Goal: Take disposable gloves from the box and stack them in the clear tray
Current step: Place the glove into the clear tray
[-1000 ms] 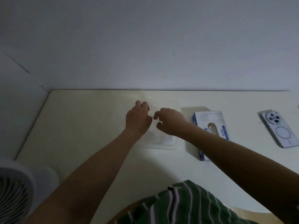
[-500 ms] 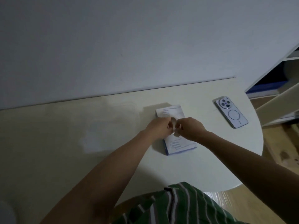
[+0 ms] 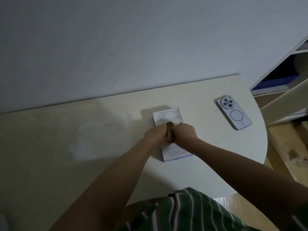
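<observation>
Pale worktop carries the box. Left hand and right hand curl over its slot; whether they grip a glove can't be told. Tray lies leftward, nearer the left hand.

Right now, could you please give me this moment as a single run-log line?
left hand: at glove box opening | right hand: same opening | grasp: hidden | clear tray: left of box | smartphone: right of box

You are in a home room: rounded table against bare wall, phone lying on it, white shelving beside.
</observation>
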`<control>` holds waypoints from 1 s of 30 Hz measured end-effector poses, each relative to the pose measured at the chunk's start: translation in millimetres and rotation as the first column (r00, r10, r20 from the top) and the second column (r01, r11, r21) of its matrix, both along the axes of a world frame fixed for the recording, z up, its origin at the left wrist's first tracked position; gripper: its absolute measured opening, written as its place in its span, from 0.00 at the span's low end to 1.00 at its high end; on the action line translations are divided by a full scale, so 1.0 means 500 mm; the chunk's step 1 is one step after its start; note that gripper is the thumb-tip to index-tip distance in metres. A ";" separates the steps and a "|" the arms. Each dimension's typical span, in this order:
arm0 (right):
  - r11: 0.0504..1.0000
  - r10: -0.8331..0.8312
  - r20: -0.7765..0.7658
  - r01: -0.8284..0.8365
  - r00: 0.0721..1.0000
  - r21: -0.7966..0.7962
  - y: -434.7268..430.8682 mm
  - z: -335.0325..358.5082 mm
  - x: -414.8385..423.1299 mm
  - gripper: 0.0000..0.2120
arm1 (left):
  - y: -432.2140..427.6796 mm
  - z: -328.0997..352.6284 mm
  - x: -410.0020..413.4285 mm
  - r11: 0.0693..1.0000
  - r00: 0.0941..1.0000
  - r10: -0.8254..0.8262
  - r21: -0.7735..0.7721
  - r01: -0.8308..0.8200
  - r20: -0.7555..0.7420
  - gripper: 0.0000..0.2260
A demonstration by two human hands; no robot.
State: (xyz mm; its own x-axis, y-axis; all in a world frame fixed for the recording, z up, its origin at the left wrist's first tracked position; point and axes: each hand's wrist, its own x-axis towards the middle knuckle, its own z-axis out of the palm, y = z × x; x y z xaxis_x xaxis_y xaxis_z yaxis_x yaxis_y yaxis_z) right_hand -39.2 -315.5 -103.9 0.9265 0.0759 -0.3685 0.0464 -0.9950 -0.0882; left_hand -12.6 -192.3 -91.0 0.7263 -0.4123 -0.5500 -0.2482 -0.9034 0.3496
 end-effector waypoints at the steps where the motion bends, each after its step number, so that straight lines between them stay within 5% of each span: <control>1: 0.996 -0.034 0.012 0.033 0.999 0.077 -0.006 0.000 -0.002 0.06 | 0.001 0.000 -0.001 1.000 1.000 0.005 -0.007 -0.005 -0.007 0.24; 5: 0.859 -0.215 0.075 0.151 0.974 0.490 -0.032 0.018 -0.003 0.06 | -0.001 0.005 -0.001 1.000 1.000 0.006 -0.024 -0.006 -0.016 0.25; 10: 0.580 -0.464 0.086 0.229 0.882 0.781 -0.039 0.064 0.021 0.05 | -0.006 0.005 0.001 1.000 0.998 0.017 0.018 -0.016 -0.058 0.27; 15: 0.461 -0.484 -0.159 0.405 0.860 0.790 -0.046 0.072 0.020 0.10 | -0.007 0.004 -0.001 0.999 0.997 -0.020 0.025 0.022 -0.076 0.26; 18: 0.284 -0.553 -0.263 0.476 0.790 0.832 -0.058 0.072 0.015 0.15 | 0.002 0.003 0.000 0.994 0.995 0.023 -0.100 -0.033 -0.101 0.22; 20: 0.150 -0.572 -0.363 0.529 0.736 0.835 -0.073 0.076 0.015 0.14 | 0.017 -0.001 0.007 0.975 0.987 0.079 -0.197 -0.106 -0.138 0.19; 24: 0.047 -0.582 -0.465 0.599 0.667 0.799 -0.090 0.086 0.016 0.13 | 0.042 0.013 0.018 0.815 0.912 0.297 -0.423 -0.396 -0.282 0.23; 27: 0.024 -0.586 -0.494 0.623 0.643 0.782 -0.083 0.094 0.016 0.14 | 0.047 0.032 0.023 0.667 0.880 0.384 -0.575 -0.473 -0.279 0.29; 30: 0.138 -0.549 -0.468 0.628 0.692 0.766 -0.066 0.103 0.015 0.13 | 0.052 0.054 0.023 0.687 0.922 0.374 -0.639 -0.346 -0.098 0.30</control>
